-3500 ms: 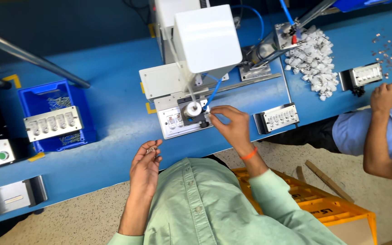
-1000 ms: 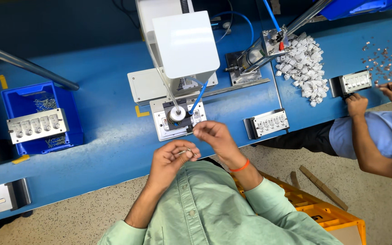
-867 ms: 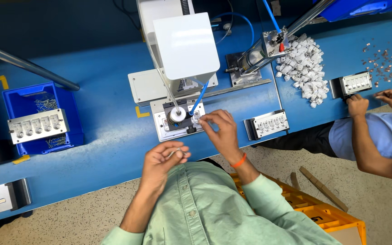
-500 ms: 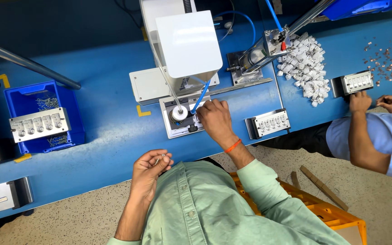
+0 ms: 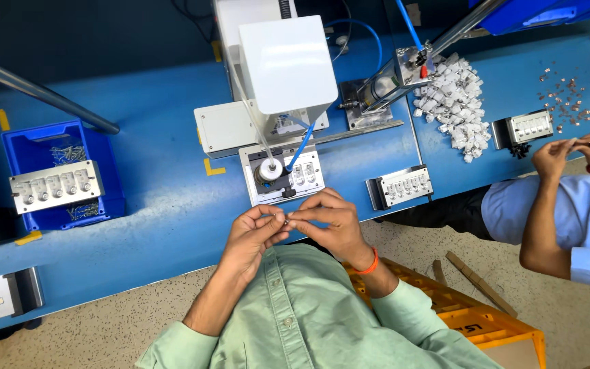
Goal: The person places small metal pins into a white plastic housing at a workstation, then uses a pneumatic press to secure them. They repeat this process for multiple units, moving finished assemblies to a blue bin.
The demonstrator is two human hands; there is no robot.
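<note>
My left hand [image 5: 254,232] and my right hand [image 5: 326,217] meet at the near edge of the blue bench [image 5: 151,205], fingertips pinched together around a tiny metal part [image 5: 286,219]. They hover just below the white fixture plate [image 5: 283,179] of a small press machine [image 5: 278,65], which has a round white nest and a blue air hose. An orange band circles my right wrist.
A metal jig block [image 5: 399,186] lies right of the plate; another jig [image 5: 54,186] rests on a blue bin at the left. A heap of white plastic pieces [image 5: 448,99] sits at the far right. A co-worker's hands [image 5: 575,152] work beside a further jig. An orange crate [image 5: 493,321] stands on the floor.
My right hand has drawn back from the fixture plate toward me. My left hand has risen to meet it, and both now pinch the small part together.
</note>
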